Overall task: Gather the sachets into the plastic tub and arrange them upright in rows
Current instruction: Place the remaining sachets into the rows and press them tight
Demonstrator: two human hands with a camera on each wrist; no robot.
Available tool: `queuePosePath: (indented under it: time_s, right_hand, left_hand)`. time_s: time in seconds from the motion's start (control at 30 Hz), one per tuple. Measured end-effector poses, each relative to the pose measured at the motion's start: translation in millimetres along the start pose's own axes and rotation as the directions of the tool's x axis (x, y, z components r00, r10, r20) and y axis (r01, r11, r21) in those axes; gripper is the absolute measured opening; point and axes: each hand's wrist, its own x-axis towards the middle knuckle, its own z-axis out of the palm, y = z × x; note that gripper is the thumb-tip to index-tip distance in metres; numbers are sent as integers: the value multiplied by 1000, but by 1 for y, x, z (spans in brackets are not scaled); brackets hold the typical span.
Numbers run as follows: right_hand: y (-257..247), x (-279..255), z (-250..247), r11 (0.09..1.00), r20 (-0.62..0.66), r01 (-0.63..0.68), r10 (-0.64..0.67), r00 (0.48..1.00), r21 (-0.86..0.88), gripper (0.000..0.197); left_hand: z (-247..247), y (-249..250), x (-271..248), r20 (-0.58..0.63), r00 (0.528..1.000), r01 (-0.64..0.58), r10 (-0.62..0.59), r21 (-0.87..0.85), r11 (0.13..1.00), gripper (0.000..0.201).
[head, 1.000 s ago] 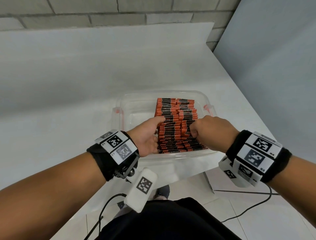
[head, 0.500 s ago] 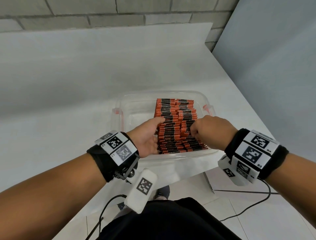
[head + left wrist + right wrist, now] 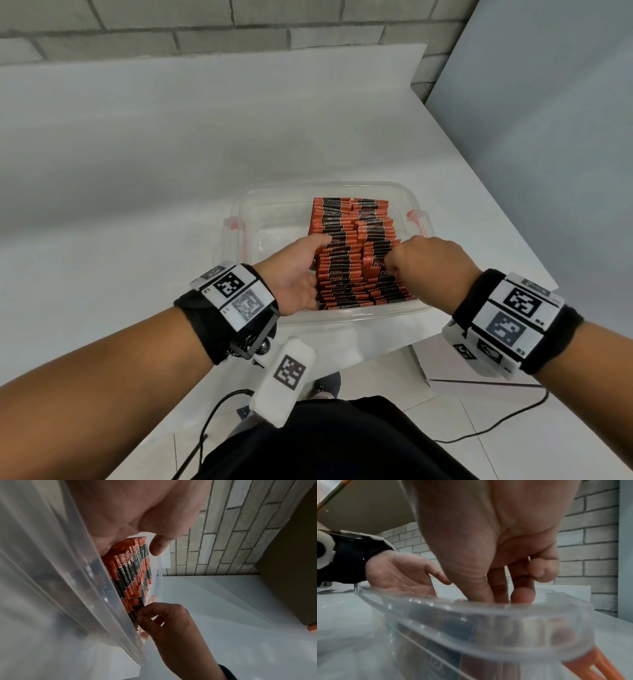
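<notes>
Left hand [image 3: 294, 274] flat against sachets [image 3: 352, 240], right hand [image 3: 428, 263] pinching them

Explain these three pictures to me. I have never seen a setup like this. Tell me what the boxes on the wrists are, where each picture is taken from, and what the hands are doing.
No machine here: a person works with bare hands. The checkered boxes strapped on the wrists carry small cameras. The wide picture comes from a camera on the person's head, looking down; the other two look along each hand from the wrist.

On the white table stands a clear plastic tub, with orange-and-black sachets standing on edge in rows on its right side; its left side is bare.

The left hand lies flat against the left side of the rows, steadying them. The right hand reaches in from above, fingers curled, pinching a sachet in the right row.
</notes>
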Motion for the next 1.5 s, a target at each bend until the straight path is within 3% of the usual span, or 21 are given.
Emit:
queuePosePath:
  time_s: [0.13, 0.23, 0.33, 0.43, 0.5, 0.63, 0.73, 0.97, 1.07, 1.2, 1.3, 1.5]
  right_hand:
    - [5, -1, 4, 985, -48, -1, 10, 999, 175, 13]
    - [3, -6, 3, 906, -115, -41, 99, 988, 421, 22]
    - [-3, -9, -1, 742, -9, -148, 203, 979, 653, 37]
    - [-1, -1, 3, 460, 166, -286, 285, 944, 841, 50]
    - [3, 4, 7, 304, 227, -319, 301, 926, 898, 58]
    - [8, 8, 9, 121, 305, -357, 318, 898, 926, 63]
    - [9, 9, 12, 88, 360, -406, 320, 876, 910, 63]
    - [9, 9, 12, 17, 407, -424, 255, 877, 905, 21]
    - [8, 7, 12, -7, 421, -428, 198, 885, 904, 24]
    - [11, 11, 13, -26, 409, -415, 240, 880, 909, 7]
    - [11, 14, 15, -82, 419, -412, 225, 879, 908, 23]
    - [13, 20, 16, -147, 418, -393, 245, 875, 908, 61]
  left_hand:
    - [-1, 0, 0, 14, 1000, 10, -10, -7, 1000, 34]
    - [-1, 1, 1, 20, 1000, 12, -12, -15, 1000, 35]
    - [-2, 1, 1, 27, 1000, 16, -15, -24, 1000, 35]
    - [-1, 1, 2, 39, 999, 22, -21, -24, 999, 36]
    - [0, 1, 2, 43, 999, 18, -17, -14, 1000, 36]
    - [1, 1, 2, 51, 999, 11, -11, -1, 1000, 34]
    - [0, 1, 2, 54, 999, 3, -4, 10, 1000, 35]
    - [2, 2, 0, 39, 999, -14, 12, 46, 999, 40]
    - [3, 1, 0, 44, 999, -9, 7, 46, 999, 46]
    - [3, 8, -2, -15, 998, -58, 59, 53, 997, 43]
    - [2, 12, -1, 31, 998, -56, 54, 46, 997, 54]
    - [6, 11, 5, -21, 994, -108, 109, 51, 993, 50]
